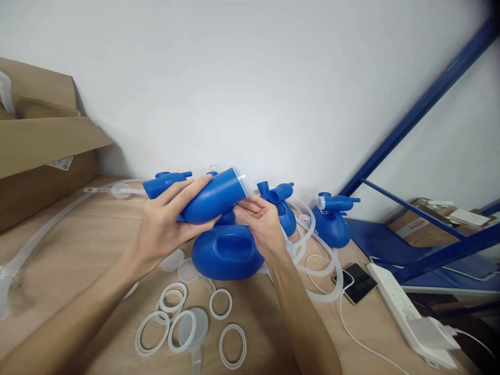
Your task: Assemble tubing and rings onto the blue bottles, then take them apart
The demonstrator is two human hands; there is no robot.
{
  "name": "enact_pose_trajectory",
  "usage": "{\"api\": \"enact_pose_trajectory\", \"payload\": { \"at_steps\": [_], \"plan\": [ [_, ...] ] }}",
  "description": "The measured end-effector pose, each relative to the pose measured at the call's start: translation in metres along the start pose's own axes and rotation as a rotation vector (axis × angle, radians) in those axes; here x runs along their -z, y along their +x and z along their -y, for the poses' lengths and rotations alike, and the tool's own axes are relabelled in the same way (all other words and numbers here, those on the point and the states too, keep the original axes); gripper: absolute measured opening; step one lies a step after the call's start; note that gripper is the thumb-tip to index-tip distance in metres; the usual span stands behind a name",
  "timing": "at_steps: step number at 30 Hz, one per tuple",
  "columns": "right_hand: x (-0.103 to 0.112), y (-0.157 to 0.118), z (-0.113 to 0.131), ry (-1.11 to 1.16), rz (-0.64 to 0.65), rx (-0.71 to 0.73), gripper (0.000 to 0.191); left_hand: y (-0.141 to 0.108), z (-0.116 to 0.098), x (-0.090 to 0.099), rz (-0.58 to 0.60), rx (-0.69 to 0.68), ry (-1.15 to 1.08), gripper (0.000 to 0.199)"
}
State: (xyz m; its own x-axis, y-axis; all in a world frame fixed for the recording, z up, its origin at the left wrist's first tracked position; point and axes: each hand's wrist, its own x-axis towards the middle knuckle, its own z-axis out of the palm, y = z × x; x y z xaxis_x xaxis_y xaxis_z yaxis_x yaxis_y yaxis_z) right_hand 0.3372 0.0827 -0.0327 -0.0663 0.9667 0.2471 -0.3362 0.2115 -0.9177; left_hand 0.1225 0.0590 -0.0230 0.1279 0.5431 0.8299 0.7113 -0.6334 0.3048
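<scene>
My left hand (pixel 164 224) is wrapped round a blue plastic spout (pixel 213 200), which is tilted with its wide mouth up to the right. A translucent white ring (pixel 242 182) sits at that mouth. The fingers of my right hand (pixel 260 221) are closed at the ring's lower edge, and their tips are partly hidden. Just below both hands rests a blue plastic urinal bottle (pixel 228 265) with a recessed grip; whether the spout joins it is hidden. In front lie several loose white rings (pixel 222 303) and translucent round caps (pixel 198 325) with straps.
More blue urinal bottles (pixel 332 229) stand toward the wall, with coiled clear tubing (pixel 326 297) beside them. A phone (pixel 357 284) and a white power strip (pixel 394 294) lie at right, near a blue metal rack (pixel 398 104). A cardboard box (pixel 47 140) stands at left.
</scene>
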Motion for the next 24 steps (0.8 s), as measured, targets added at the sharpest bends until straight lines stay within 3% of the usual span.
{"api": "enact_pose_trajectory", "payload": {
  "at_steps": [3,7,10,16,20,24],
  "plan": [
    [-0.002,0.001,-0.001,-0.024,-0.003,0.036,0.045,0.002,0.005,0.001,-0.003,-0.047,0.032,0.061],
    [-0.002,0.001,0.003,-0.026,0.037,0.079,0.048,0.007,0.008,-0.001,-0.031,-0.008,-0.017,0.072],
    [-0.003,0.0,0.006,-0.004,0.001,0.096,0.036,0.009,0.008,-0.005,-0.062,0.04,-0.077,0.077],
    [-0.004,0.001,0.001,0.031,-0.047,0.026,0.035,0.006,0.005,-0.012,-0.122,0.033,-0.139,0.074],
    [-0.007,0.0,-0.001,0.093,-0.008,-0.043,0.034,0.005,0.0,-0.013,-0.1,0.164,-0.214,0.077],
    [-0.002,0.0,0.005,-0.031,0.007,0.025,0.032,0.009,-0.004,-0.013,0.022,0.371,-0.326,0.096]
  ]
}}
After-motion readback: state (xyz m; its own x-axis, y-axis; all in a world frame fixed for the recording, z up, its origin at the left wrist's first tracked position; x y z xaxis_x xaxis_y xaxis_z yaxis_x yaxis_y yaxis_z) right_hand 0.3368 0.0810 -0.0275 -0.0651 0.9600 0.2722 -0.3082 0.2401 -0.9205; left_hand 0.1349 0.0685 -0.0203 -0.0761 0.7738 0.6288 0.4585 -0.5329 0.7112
